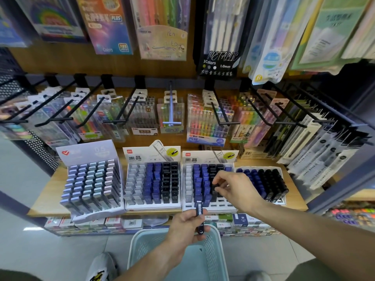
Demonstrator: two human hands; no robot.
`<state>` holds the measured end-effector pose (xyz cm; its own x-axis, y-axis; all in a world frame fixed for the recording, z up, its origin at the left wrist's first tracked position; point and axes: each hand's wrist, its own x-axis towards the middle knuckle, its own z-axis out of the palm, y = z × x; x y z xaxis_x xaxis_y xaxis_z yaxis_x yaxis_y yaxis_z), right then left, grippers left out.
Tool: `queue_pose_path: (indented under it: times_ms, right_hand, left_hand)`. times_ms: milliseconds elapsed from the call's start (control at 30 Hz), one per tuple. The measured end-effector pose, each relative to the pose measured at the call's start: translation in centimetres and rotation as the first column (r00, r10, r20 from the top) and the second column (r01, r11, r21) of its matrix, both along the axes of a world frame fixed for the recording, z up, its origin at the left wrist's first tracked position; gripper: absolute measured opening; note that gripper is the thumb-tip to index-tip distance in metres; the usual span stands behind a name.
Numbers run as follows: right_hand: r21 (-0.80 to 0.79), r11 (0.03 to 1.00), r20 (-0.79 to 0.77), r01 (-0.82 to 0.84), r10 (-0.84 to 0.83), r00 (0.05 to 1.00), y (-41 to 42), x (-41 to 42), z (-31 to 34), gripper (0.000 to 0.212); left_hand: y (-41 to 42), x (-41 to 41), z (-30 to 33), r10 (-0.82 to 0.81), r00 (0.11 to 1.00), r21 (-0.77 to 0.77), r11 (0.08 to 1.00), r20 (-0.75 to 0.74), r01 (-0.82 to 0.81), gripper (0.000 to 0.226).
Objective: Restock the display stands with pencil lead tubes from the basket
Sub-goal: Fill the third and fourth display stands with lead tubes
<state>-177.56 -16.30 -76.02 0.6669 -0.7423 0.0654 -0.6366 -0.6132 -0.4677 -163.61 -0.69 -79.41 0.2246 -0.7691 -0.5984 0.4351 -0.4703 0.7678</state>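
Note:
Several white display stands sit on a wooden shelf [48, 197]. My right hand [231, 187] pinches a black pencil lead tube [215, 188] over the black column of the third stand [187, 207]. My left hand [187, 226] grips a few lead tubes [199, 211], one blue-capped end pointing up, just above the pale teal basket [142, 240] on the floor. The second stand [152, 206] holds grey, blue and black tubes. A far-left stand [91, 213] holds pastel-capped tubes. A flat tray [281, 171] at the right holds blue and black tubes.
Black hooks above the shelf carry packs of pens and highlighters [207, 118]. Larger pen packs [219, 37] hang higher up. Boxed stock [91, 224] fills the lower shelf. My shoes [101, 266] stand on the tiled floor beside the basket.

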Motion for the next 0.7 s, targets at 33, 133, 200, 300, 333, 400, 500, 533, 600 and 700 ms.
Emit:
queue_pose_path:
  times_ms: [33,133,200,300,333,400,500,533,600,700]
  right_hand:
    - [0.008,1.0,-0.006,0.001,-0.001,1.0,0.0,0.0,-0.1,0.018]
    - [0.046,0.999,-0.042,-0.001,0.003,0.999,-0.1,-0.3,-0.6,0.017]
    - [0.069,0.998,-0.058,-0.001,0.005,0.998,-0.1,-0.4,-0.7,0.018]
    - [0.059,0.998,-0.076,0.006,-0.002,0.997,-0.1,-0.4,-0.4,0.023]
    - [0.047,0.999,-0.093,0.008,-0.004,0.996,0.0,-0.3,-0.4,0.025]
    - [-0.023,1.0,-0.119,0.014,-0.016,0.993,0.3,-0.3,0.0,0.028]
    - [-0.174,0.985,-0.066,0.013,-0.025,0.998,0.8,-0.1,1.1,0.021]
    - [-0.165,0.986,-0.018,0.02,-0.024,1.0,1.1,0.0,1.6,0.015]
    - [0.005,0.999,0.061,0.038,-0.038,0.997,1.9,0.2,2.4,0.005]
    - [0.451,0.888,0.031,0.091,-0.117,0.993,3.6,0.0,2.3,0.025]
  left_hand:
    - [0.0,0.0,0.0,0.001,1.0,-0.003,1.0,-0.002,-0.001,0.014]
    - [0.0,0.2,-0.1,0.0,1.0,-0.001,1.0,0.002,0.0,0.016]
    - [-0.1,0.2,-0.2,0.0,1.0,-0.005,1.0,0.005,0.0,0.02]
    - [-0.2,0.2,-0.3,0.018,1.0,-0.009,1.0,-0.006,-0.018,0.024]
    - [-0.2,0.2,-0.3,0.029,0.999,-0.012,1.0,-0.015,-0.029,0.025]
    - [-0.3,0.1,-0.3,0.034,0.999,-0.028,0.999,-0.028,-0.035,0.024]
    - [-0.2,0.0,0.1,0.036,0.998,-0.059,0.998,-0.043,-0.039,0.019]
    - [-0.1,0.1,0.1,0.034,0.999,-0.065,0.997,-0.043,-0.037,0.019]
    - [0.1,0.1,-0.1,0.022,0.999,-0.071,0.997,-0.023,-0.024,0.02]
    - [0.4,-0.2,-0.3,-0.026,0.999,-0.102,0.994,0.041,0.03,0.017]
